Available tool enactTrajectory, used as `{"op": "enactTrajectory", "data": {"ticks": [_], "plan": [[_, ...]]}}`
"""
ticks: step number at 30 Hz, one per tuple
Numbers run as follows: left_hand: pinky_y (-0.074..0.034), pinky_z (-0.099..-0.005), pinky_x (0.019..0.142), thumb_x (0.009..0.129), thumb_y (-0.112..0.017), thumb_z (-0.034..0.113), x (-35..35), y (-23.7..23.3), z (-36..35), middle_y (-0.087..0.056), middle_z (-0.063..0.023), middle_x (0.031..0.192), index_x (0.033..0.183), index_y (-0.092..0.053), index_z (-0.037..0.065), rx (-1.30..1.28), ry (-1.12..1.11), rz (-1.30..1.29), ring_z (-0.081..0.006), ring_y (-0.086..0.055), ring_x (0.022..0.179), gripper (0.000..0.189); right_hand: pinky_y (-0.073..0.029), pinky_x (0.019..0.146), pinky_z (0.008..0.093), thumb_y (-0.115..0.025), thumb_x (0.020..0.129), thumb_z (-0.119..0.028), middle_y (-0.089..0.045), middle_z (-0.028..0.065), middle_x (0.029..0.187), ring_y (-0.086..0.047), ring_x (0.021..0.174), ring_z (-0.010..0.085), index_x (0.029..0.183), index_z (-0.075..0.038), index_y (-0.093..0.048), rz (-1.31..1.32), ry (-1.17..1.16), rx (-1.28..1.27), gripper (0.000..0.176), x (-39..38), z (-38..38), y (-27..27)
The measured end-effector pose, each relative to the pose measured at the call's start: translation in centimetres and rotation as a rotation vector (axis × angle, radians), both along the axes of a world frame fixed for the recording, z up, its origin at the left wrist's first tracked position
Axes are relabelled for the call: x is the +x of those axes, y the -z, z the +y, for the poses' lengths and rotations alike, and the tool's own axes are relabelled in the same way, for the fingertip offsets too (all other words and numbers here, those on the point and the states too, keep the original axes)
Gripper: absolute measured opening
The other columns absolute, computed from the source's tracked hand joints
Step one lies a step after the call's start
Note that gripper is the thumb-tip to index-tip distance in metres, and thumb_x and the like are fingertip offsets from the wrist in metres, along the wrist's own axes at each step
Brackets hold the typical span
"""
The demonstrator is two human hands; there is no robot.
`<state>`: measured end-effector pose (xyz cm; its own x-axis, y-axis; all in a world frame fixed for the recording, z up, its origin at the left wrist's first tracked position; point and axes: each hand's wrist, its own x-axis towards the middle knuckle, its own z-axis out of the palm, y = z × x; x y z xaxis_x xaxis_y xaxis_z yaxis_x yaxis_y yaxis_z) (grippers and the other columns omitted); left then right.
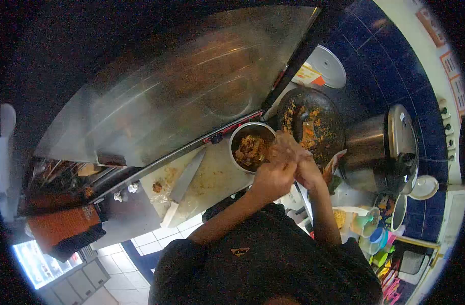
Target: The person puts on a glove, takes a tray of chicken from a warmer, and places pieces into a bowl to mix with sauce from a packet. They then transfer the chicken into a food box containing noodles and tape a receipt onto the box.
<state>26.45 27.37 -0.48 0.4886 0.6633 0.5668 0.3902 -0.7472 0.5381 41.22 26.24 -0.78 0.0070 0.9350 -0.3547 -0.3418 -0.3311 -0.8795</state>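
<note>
My left hand (274, 179) and my right hand (308, 174) are close together in front of my chest, fingers closed. Between them is a thin, see-through piece that looks like a clear plastic bag (284, 148); its outline is blurred. Just left of it, a round metal pot (234, 160) holds reddish-brown chopped food (251, 149). A dark pan (334, 109) with orange food bits stuck on it lies beyond my right hand. On the stained cutting board (217, 178) at left rests a large knife (186, 179), its white handle toward me.
A big steel pot (367, 155) stands at right, with a round lid (330, 65) behind the pan. Cups and containers (367, 221) crowd the lower right. A metal panel (181, 76) slants across the upper left; an orange cloth (65, 226) hangs at far left.
</note>
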Motion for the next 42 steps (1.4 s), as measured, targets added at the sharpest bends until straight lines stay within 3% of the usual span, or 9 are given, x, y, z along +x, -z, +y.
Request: {"op": "enactTrajectory", "data": {"ticks": [3, 5, 11, 13, 15, 19, 35, 38, 42], "plan": [[-0.051, -0.0441, 0.052, 0.079, -0.059, 0.012, -1.0, -0.3, 2.2, -0.060, -0.0152, 0.074, 0.085, -0.057, 0.005, -0.121, 0.003, 0.036, -0.0349, -0.062, 0.058, 0.009, -0.046, 0.091, 0.0368, -0.058, 0.086, -0.009, -0.063, 0.0207, 0.111, -0.060, 0.105, 0.0284, 0.114, -0.001, -0.061, -1.139, -0.426, 0.298, 0.030, 0.7, 0.4, 0.9], [-0.052, -0.0460, 0.056, 0.082, -0.056, 0.009, -1.2, -0.9, 3.4, -0.061, -0.0170, 0.078, 0.087, -0.057, 0.005, -0.144, 0.042, 0.082, -0.0366, -0.063, 0.063, 0.007, -0.046, 0.088, 0.0394, -0.060, 0.078, -0.005, -0.063, 0.0232, 0.103, -0.060, 0.099, 0.0323, 0.105, 0.001, -0.061, -1.318, -0.499, 0.169, 0.027, -0.8, 0.5, 0.1], [-0.051, -0.0453, 0.060, 0.083, -0.061, 0.016, -1.8, -2.3, 1.5, -0.061, -0.0184, 0.084, 0.091, -0.057, 0.005, -0.034, 0.135, -0.055, -0.0368, -0.063, 0.070, 0.015, -0.049, 0.085, 0.0371, -0.062, 0.087, -0.016, -0.063, 0.0134, 0.109, -0.060, 0.099, 0.0282, 0.107, 0.000, -0.063, -0.742, -0.018, 0.595, 0.026, -2.0, 1.0, 1.5], [-0.051, -0.0449, 0.060, 0.083, -0.063, 0.018, -2.4, -1.7, 0.2, -0.061, -0.0186, 0.085, 0.092, -0.057, 0.004, -0.096, 0.140, -0.124, -0.0371, -0.063, 0.070, 0.018, -0.047, 0.090, 0.0368, -0.061, 0.092, -0.030, -0.061, 0.0100, 0.116, -0.057, 0.105, 0.0252, 0.119, -0.003, -0.058, -0.529, 0.106, 0.185, 0.039, -2.7, 0.1, 1.5], [-0.051, -0.0452, 0.059, 0.082, -0.066, 0.022, -2.7, -0.3, -0.2, -0.060, -0.0188, 0.085, 0.096, -0.055, 0.002, -0.218, 0.102, -0.034, -0.0376, -0.063, 0.067, 0.026, -0.047, 0.093, 0.0370, -0.056, 0.094, -0.041, -0.059, 0.0105, 0.122, -0.056, 0.107, 0.0240, 0.128, -0.004, -0.051, 0.418, 0.396, -0.091, 0.051, -4.1, -0.3, -0.4], [-0.051, -0.0447, 0.054, 0.085, -0.060, 0.018, -2.6, 2.0, 0.3, -0.060, -0.0176, 0.078, 0.092, -0.053, 0.003, -0.237, 0.200, 0.170, -0.0371, -0.062, 0.061, 0.018, -0.046, 0.096, 0.0376, -0.054, 0.094, -0.046, -0.058, 0.0095, 0.123, -0.055, 0.111, 0.0233, 0.128, -0.005, -0.050, 0.601, 0.426, -0.102, 0.053, -4.2, -1.2, 2.1], [-0.049, -0.0379, 0.050, 0.076, -0.060, 0.007, -3.2, -0.5, -1.2, -0.054, -0.0111, 0.069, 0.079, -0.055, 0.006, 0.032, 0.335, 0.096, -0.0276, -0.061, 0.058, 0.006, -0.039, 0.101, 0.0342, -0.045, 0.097, -0.048, -0.054, 0.0088, 0.129, -0.051, 0.116, 0.0203, 0.136, -0.005, -0.046, 0.222, 0.429, 0.068, 0.058, -5.5, 1.2, 2.5], [-0.049, -0.0372, 0.049, 0.076, -0.060, 0.007, -2.4, -0.8, -2.0, -0.054, -0.0108, 0.069, 0.079, -0.056, 0.006, 0.015, 0.358, 0.078, -0.0276, -0.060, 0.056, 0.005, -0.042, 0.093, 0.0283, -0.045, 0.099, -0.040, -0.058, 0.0056, 0.123, -0.055, 0.105, 0.0155, 0.134, -0.006, -0.048, -0.556, -0.002, 0.578, 0.048, -4.2, 1.3, 2.2], [-0.049, -0.0384, 0.051, 0.077, -0.060, 0.008, -1.8, -1.1, -3.5, -0.056, -0.0112, 0.070, 0.083, -0.059, 0.005, 0.005, 0.384, 0.063, -0.0283, -0.058, 0.054, 0.007, -0.042, 0.096, 0.0316, -0.045, 0.098, -0.045, -0.057, 0.0081, 0.125, -0.054, 0.110, 0.0185, 0.135, -0.007, -0.046, 0.046, 0.280, 0.077, 0.053, -5.3, 1.8, 3.1]]}}
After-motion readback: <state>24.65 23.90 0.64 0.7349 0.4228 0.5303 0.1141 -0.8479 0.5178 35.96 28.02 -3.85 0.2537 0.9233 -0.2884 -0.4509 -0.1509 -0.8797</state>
